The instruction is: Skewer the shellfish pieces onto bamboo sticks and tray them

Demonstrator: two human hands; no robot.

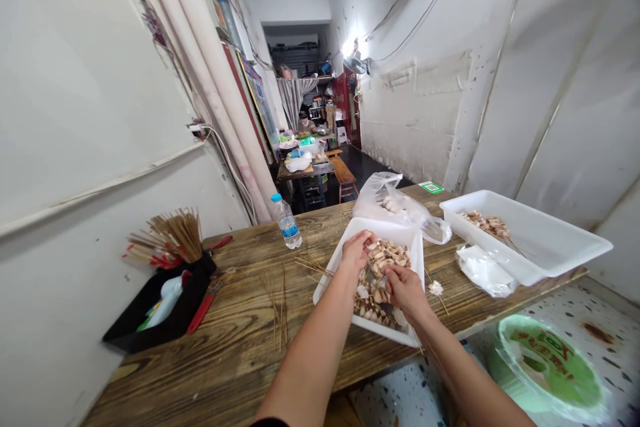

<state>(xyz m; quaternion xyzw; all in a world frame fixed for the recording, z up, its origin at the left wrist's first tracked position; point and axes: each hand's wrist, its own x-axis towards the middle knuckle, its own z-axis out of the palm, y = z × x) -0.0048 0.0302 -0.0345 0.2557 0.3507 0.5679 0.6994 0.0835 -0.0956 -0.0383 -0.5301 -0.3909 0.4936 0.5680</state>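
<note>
Some skewered clove-like pieces (487,223) lie in the tray at right (560,233), seemingly finished; more cloves (390,253), threaded or loose I cannot tell, crowd the nearer tray (419,247), where left hand (355,250) and right hand (404,285) curl their fingers, any pinch unclear; bare sticks (285,307) suggest plenty is left

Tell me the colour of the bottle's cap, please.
The cap is bright blue; it shows in the head view.
</note>
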